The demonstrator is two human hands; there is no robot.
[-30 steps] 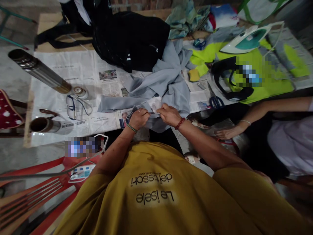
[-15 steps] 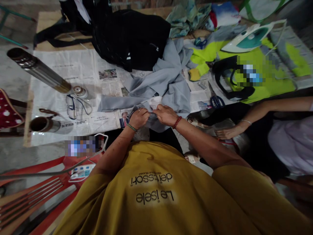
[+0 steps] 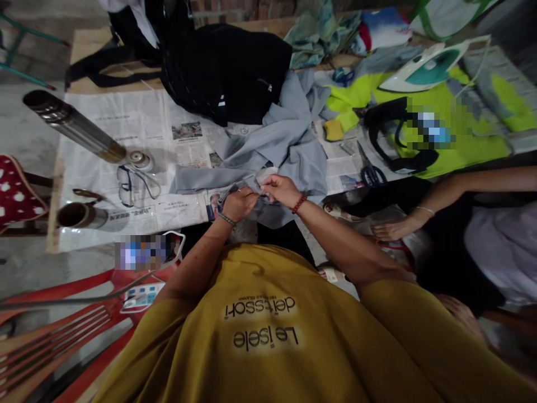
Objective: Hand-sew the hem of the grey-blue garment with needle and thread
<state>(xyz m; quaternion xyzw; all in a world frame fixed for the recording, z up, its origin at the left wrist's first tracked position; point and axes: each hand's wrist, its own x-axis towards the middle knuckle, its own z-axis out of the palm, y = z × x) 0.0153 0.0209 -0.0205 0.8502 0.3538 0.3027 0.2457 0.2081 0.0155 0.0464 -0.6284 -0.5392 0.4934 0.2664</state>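
A grey cloth garment [image 3: 289, 126] lies crumpled at the table's front edge, part of it hanging over. My left hand [image 3: 240, 204], with a green bead bracelet, is closed on a gathered bit of this cloth. Close beside it, my right hand [image 3: 283, 191], with a red bead bracelet, has thumb and fingers pinched together at the cloth. Whatever lies between those right fingertips is too small to make out. A pale patch of fabric [image 3: 268, 172] shows just behind the right fingers.
Left on the newspaper [image 3: 138, 115] stand a steel thermos [image 3: 84, 130], glasses [image 3: 125, 184] and a cup [image 3: 90, 215]. A black bag [image 3: 226, 73] lies behind. Rightward are scissors [image 3: 371, 172], an iron [image 3: 425, 70] and yellow-green cloth [image 3: 465, 134]. Another person's hand [image 3: 394, 226] rests at right.
My right hand has shifted slightly and its fingers are more raised and bunched at the cloth. My left hand keeps its hold. The view has shifted a little.
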